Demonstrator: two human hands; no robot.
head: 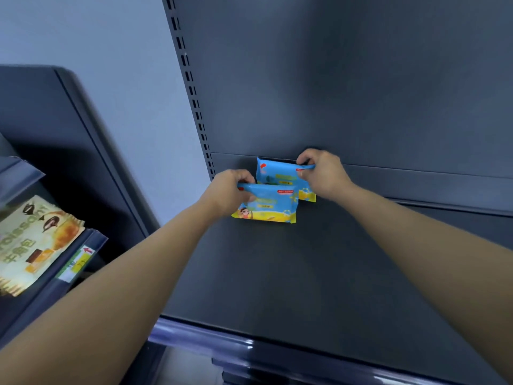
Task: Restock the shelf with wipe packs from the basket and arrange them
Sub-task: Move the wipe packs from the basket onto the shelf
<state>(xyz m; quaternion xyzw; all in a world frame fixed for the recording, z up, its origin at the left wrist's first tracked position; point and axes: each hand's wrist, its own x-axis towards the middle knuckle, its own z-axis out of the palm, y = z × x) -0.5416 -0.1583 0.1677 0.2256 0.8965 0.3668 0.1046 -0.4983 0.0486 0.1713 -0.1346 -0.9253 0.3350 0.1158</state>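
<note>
Shelf (305,259): 2 outstretched grips (230,190) (323,173), 2 packs (270,208) (277,175)

At centre, rear wipe pack (277,175) half hidden by front wipe pack (268,207), snack packet (30,245) cut by left edge, price label (76,262) blurred, unreadable.

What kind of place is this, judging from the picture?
Probably a shop: a dark metal shelf with a slotted upright, a price label on the neighbouring shelf edge, and a croissant pack beside it.
</note>
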